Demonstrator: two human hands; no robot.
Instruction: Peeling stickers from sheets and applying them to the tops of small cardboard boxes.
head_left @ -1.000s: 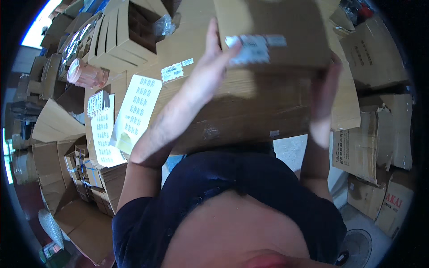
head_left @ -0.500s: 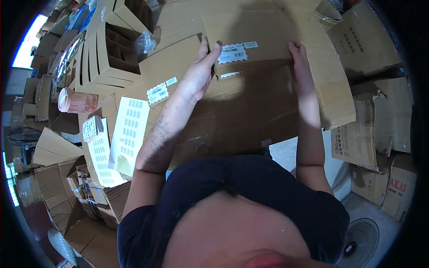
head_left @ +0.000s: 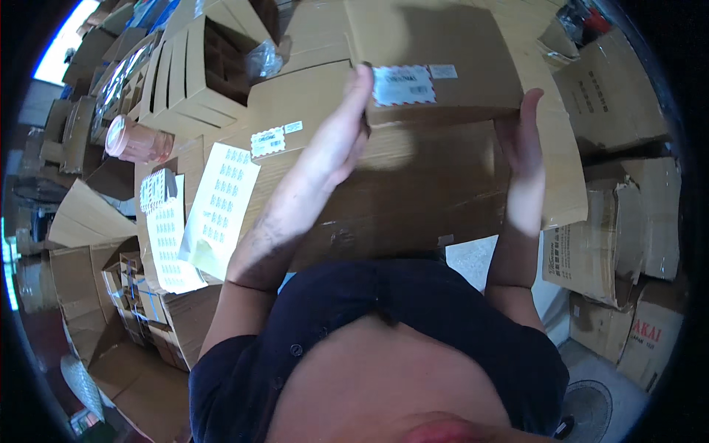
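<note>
Left hand: the left hand (head_left: 336,140) lies flat against the left side of a small box (head_left: 436,63); fingers straight and together, tips reaching up to the box's top left corner beside its white label (head_left: 402,85); the grip is an open palm pressed on cardboard, not curled round anything.
Right hand: the right hand (head_left: 521,136) presses the box's right side, fingers up and straight, thumb edge toward the camera; again a flat grip, palm against the box wall.
Box: brown cardboard, shut, held between the two palms up in front of the chest; it sits above and just in front of a big carton (head_left: 413,192); whether it touches that carton cannot be told.
Big carton: wide, brown, flaps closed with tape (head_left: 347,236) along its near edge; it fills the middle of the view below the hands.
Second box: another shut box (head_left: 295,103) with a white sticker (head_left: 269,140) lies to the left, behind the left forearm.
Sheets: two pale sticker sheets (head_left: 221,203) lean at the left; one more (head_left: 166,236) beside them.
Cup: a pink cup (head_left: 133,140) stands further left among open cartons (head_left: 199,66).
Right side: stacked cartons (head_left: 613,229) on the floor; a grey tile (head_left: 473,262) shows between.
Person: dark shirt (head_left: 384,332) at the lower middle.
</note>
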